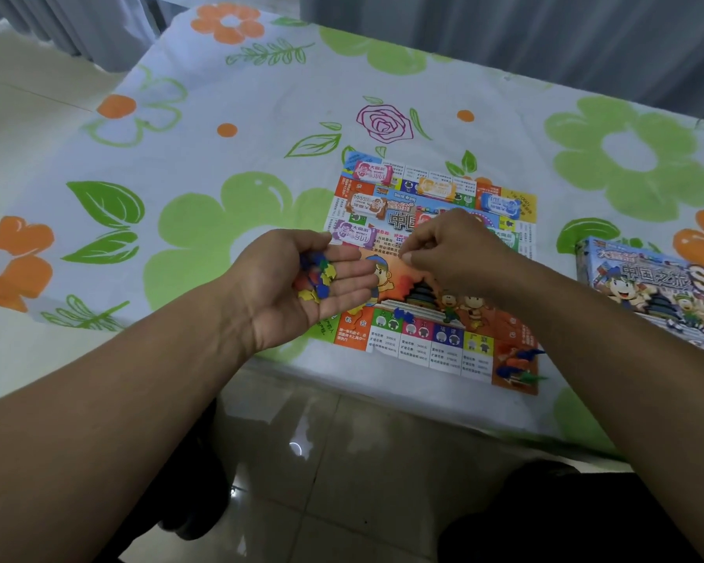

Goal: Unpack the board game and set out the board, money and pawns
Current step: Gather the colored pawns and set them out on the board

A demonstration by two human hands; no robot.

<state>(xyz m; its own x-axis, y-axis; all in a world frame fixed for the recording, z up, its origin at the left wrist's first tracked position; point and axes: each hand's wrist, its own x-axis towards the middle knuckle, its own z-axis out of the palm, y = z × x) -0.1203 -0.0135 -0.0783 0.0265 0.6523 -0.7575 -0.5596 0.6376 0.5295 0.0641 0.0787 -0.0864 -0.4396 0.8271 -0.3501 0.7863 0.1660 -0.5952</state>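
1. Board (427, 347) lay unfolded and flat on the floral tablecloth (204, 128), its near edge close to the table's front edge.
2. Money was out in separate little stacks across the far part of the board: a pink stack (372, 171) at the far left corner, an orange stack (435, 188) in the middle, a blue stack (500, 205) to the right, a brown stack (364, 205) and a purple stack (352, 233) down the left side.
3. Left hand (285, 302) was palm up over the board's left edge, fingers nearly straight and lightly cupped, cradling a heap of small coloured pieces (317, 278) in blue, yellow, green and red.
4. Right hand (452, 245) hovered over the middle of the board, just beside the left fingertips, knuckles up and fingers curled with thumb and forefinger drawn together. Whether anything sat in that pinch, I could not tell.
5. Pawns (519, 363) in blue, orange and green lay bunched on the near right corner of the board, and one loose blue piece (401, 314) sat on the near row of squares.
6. Game box (647, 286) rested on the cloth to the right, apart from the board.
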